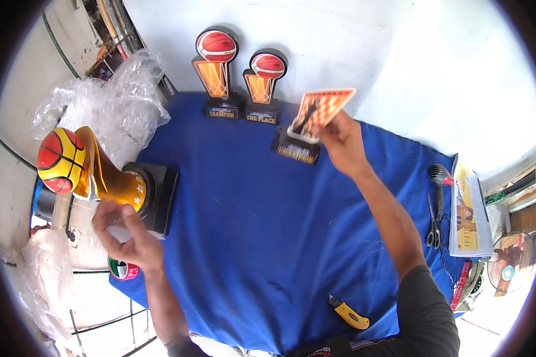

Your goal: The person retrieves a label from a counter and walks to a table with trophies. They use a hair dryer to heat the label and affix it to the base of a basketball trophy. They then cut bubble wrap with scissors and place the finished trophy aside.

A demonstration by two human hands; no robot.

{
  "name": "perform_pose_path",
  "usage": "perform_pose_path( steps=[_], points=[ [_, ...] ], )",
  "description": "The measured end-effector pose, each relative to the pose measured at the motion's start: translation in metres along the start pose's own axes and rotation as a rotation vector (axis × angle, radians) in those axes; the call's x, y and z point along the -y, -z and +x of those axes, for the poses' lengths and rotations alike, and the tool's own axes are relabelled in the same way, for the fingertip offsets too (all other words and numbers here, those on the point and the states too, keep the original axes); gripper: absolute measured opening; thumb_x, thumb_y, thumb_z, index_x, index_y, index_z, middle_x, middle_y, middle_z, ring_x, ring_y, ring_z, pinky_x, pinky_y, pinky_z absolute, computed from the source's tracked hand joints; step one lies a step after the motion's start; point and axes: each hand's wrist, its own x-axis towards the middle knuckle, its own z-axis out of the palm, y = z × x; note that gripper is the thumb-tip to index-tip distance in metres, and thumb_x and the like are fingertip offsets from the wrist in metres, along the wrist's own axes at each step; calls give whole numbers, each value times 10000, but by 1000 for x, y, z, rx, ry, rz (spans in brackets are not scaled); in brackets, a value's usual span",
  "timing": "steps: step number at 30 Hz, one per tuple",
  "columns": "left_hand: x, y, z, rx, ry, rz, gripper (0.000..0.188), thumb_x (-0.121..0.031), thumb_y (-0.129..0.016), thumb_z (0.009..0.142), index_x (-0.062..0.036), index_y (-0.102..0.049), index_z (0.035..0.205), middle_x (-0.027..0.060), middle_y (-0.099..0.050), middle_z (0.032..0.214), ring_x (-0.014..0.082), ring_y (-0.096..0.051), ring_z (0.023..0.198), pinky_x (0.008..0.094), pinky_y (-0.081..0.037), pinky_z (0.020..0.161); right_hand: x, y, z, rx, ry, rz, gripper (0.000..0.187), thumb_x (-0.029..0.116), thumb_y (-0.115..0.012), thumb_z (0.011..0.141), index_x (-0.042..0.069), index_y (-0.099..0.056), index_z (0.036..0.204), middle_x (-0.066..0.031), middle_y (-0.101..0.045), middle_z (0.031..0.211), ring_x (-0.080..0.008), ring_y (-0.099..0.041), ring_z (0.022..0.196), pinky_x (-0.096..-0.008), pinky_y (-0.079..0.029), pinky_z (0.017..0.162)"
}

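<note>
In my right hand (342,143) is a chess trophy (320,118) with an orange-and-white checkered plate, a dark chess piece on it and a black base. The fingers grip the plate's right edge, and the trophy tilts over the far part of the table. My left hand (128,235) is at the left, its fingers curved and apart with nothing seen between them. Just beyond it is a large gold trophy (116,184) topped by a red-and-yellow basketball, on a black base. Whether the left fingertips touch it I cannot tell.
Two basketball trophies (220,77) (262,86) stand against the white wall. Blue cloth (238,238) covers the table. A yellow box cutter (350,313) lies near the front; scissors (433,229), a microphone (438,181) and printed paper (470,208) lie right. Clear plastic wrap (113,101) and a tape roll (122,269) are left.
</note>
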Motion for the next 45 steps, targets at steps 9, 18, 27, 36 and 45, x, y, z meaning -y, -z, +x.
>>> perform_pose_path(
  steps=[9, 18, 27, 36, 45],
  points=[
    [101, 34, 27, 104, 135, 60, 1073, -243, -926, 703, -9, -286, 1531, 158, -446, 1437, 262, -486, 1246, 410, -419, 1038, -97, 21, 74, -21, -58, -43, 331, -69, -594, 950, 38, -626, 1262, -20, -718, 1080, -125, -670, 974, -311, -544, 894],
    [114, 34, 51, 511, 457, -157, 772, -129, -870, 762, 38, -473, 1403, 147, -569, 1333, 277, -554, 1178, 396, -414, 1085, -26, 88, -66, -172, 59, -763, 353, 201, -694, 914, 21, -648, 1215, -172, -672, 1161, -366, -624, 1106, -448, -492, 965],
    [-96, -35, -54, 505, 333, -406, 767, -251, -857, 781, 38, -487, 1388, 171, -565, 1339, 292, -564, 1188, 441, -427, 1070, 34, 212, -245, -521, 56, -1296, 249, 151, -717, 845, 15, -673, 1049, -165, -683, 1000, -386, -631, 980, -487, -484, 871],
    [-233, -118, -151, 736, 531, -773, 613, -49, -901, 705, 3, -572, 1219, 67, -633, 1161, 181, -612, 1059, 346, -500, 973, -23, 312, -250, -371, -683, -1345, 408, 317, -705, 855, 6, -598, 1097, -214, -626, 1130, -418, -613, 1099, -520, -525, 915],
    [-257, -125, -187, 788, 205, -251, 1037, -404, -975, 562, -10, -434, 1355, 179, -507, 1287, 347, -530, 1175, 498, -455, 1002, 1, 310, -258, -151, -665, -1370, 365, 195, -710, 793, 29, -591, 1096, -202, -622, 1153, -399, -641, 1058, -509, -538, 900]
  ],
)
